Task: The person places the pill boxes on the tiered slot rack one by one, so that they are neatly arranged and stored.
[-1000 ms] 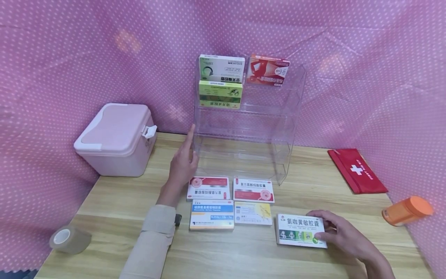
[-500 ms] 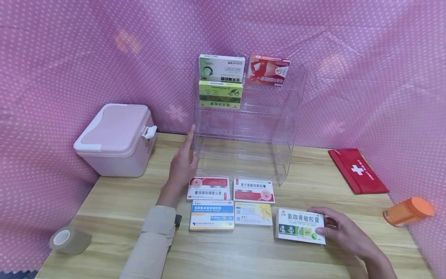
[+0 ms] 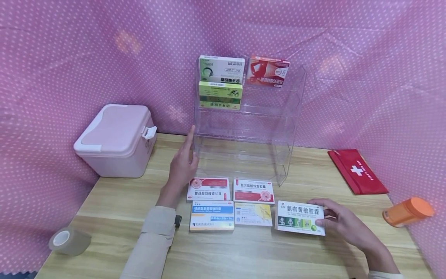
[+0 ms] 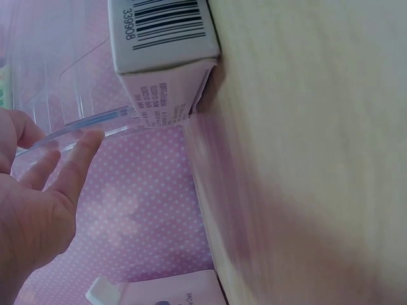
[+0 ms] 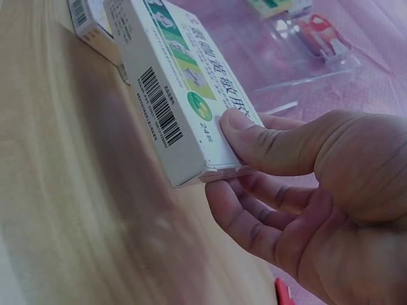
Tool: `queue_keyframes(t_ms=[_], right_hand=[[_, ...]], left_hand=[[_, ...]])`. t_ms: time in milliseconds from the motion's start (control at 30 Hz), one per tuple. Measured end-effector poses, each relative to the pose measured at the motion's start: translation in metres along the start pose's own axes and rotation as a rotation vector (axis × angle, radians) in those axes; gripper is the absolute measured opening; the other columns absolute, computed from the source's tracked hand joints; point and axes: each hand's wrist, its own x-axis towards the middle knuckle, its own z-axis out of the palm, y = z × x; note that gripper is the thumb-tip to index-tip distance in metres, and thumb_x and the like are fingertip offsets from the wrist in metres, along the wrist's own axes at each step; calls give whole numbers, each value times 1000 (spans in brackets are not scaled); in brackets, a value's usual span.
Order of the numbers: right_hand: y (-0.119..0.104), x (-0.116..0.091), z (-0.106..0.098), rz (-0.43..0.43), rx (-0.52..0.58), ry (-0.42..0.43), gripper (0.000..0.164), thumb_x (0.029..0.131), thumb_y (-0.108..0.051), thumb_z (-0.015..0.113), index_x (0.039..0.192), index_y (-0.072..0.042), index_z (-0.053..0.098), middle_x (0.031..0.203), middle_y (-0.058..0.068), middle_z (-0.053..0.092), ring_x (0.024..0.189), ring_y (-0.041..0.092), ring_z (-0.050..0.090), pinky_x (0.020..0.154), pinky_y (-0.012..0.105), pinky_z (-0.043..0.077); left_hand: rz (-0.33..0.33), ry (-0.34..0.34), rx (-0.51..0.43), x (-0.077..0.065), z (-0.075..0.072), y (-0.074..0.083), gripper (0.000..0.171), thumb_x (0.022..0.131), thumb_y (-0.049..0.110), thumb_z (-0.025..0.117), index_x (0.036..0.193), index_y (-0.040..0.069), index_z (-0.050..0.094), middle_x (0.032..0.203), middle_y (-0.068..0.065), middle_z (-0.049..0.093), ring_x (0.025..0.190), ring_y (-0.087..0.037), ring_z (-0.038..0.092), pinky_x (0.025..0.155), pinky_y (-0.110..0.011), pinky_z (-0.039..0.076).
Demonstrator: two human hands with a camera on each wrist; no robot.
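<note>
My right hand (image 3: 343, 224) pinches a white and green medicine box (image 3: 300, 217) by its right end, thumb on the printed face and fingers beneath. In the right wrist view the box (image 5: 172, 82) is tilted above the wooden table. My left hand (image 3: 183, 161) has its fingers extended against the left side of a clear acrylic display rack (image 3: 244, 124). The left wrist view shows those fingers (image 4: 79, 165) at the rack's edge. Two red and white medicine boxes (image 3: 208, 189), a blue and white box (image 3: 211, 216) and a yellow and white box (image 3: 253, 214) lie before the rack.
On the rack's upper tiers stand a white-green box (image 3: 222, 69), a lime green box (image 3: 220, 95) and a red box (image 3: 267, 70). Around it are a pink lidded case (image 3: 115, 139), a tape roll (image 3: 70, 241), a red first aid pouch (image 3: 358, 171) and an orange bottle (image 3: 408, 211).
My right hand has lifted the white and green medicine box and moved it slightly away from me, toward the rack. The left hand stays in place at the rack's side.
</note>
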Motion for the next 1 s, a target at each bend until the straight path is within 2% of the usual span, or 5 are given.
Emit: queue_keyframes(t_ms=[133,300,533,733,1000], right_hand=[[-5,5,-3,-16,-30,9,50,95,0,75,143,-1,62,127,-20,69,102,0,70,81,20,58],[-10,12,-7,-14,-24,3,50,95,0,75,144,-1,62,126,-20,68,102,1,70,80,22,60],[-17,23,-12,-36,-79,49,51,93,2,77,142,-3,65,129,-24,62,101,0,70,84,17,58],[-24,35,-17,-55,-117,92,53,91,5,78,142,-2,64,133,-12,60,102,-1,69,85,15,58],[-43,53,-25,-15,-106,99,52,94,4,76,143,-1,59,134,16,60,104,-5,69,81,18,61]], left_hand=[[2,-3,-1,0,1,-1,96,105,0,56,172,47,7,180,-3,28,115,-35,64,76,-42,56],[-4,-4,-1,1,0,-1,94,105,2,56,173,46,7,180,-3,28,125,-37,62,85,-48,59],[-7,-3,-7,1,-1,1,94,105,1,57,173,44,9,179,-4,29,117,-37,63,82,-47,57],[-13,-1,-5,0,-2,1,95,105,2,57,172,48,7,179,-4,30,108,-36,64,77,-44,55],[2,-2,-14,-1,-1,1,96,105,0,57,172,48,7,179,-3,29,117,-36,63,81,-44,57]])
